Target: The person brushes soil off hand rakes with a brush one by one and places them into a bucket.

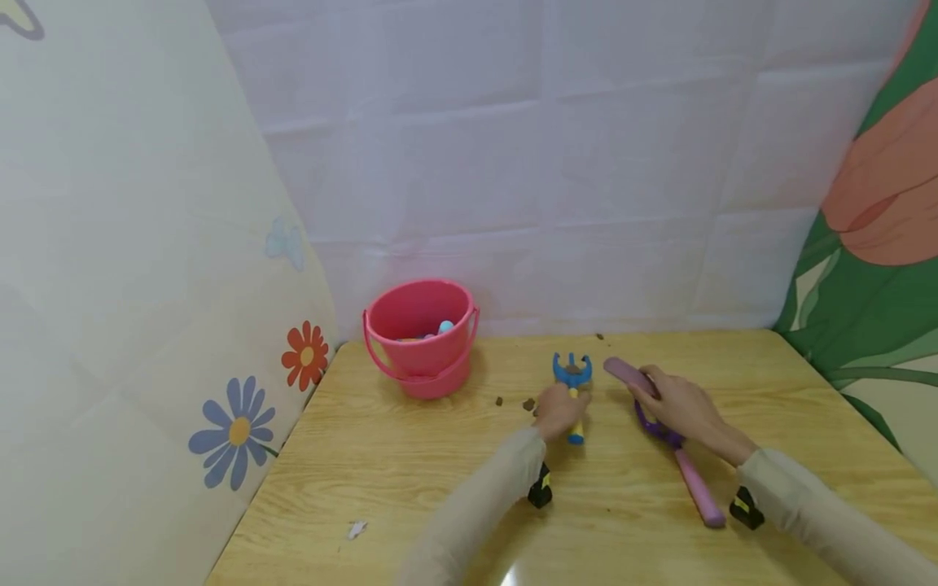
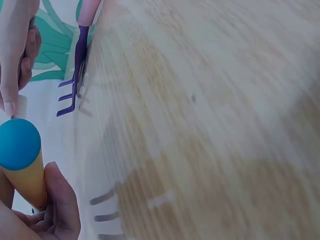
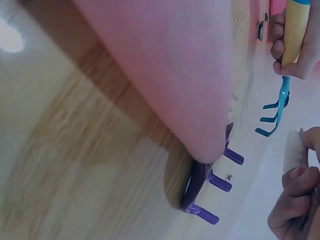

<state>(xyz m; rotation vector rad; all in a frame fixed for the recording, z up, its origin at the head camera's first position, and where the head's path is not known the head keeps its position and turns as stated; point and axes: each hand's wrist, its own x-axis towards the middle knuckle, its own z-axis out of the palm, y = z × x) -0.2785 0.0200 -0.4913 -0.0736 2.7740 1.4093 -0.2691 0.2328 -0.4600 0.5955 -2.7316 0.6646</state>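
My left hand (image 1: 559, 410) grips the yellow handle (image 3: 296, 32) of a small hand rake (image 1: 581, 378) with a blue head and blue end cap. A brown clump shows on its blue head in the head view. My right hand (image 1: 680, 404) holds a mauve brush (image 1: 620, 370), whose white bristles (image 3: 293, 152) face the blue rake in the right wrist view. Below the right hand, a purple hand rake with a pink handle (image 1: 699, 490) lies on the table, its purple tines (image 2: 66, 97) visible in the left wrist view.
A pink bucket (image 1: 440, 366) with its handle down stands at the back left of the wooden table (image 1: 410, 505), with small items inside. Dark brown crumbs (image 1: 528, 404) lie left of the left hand. A white scrap (image 1: 357, 530) is near the front left. Printed cloths hang around the table.
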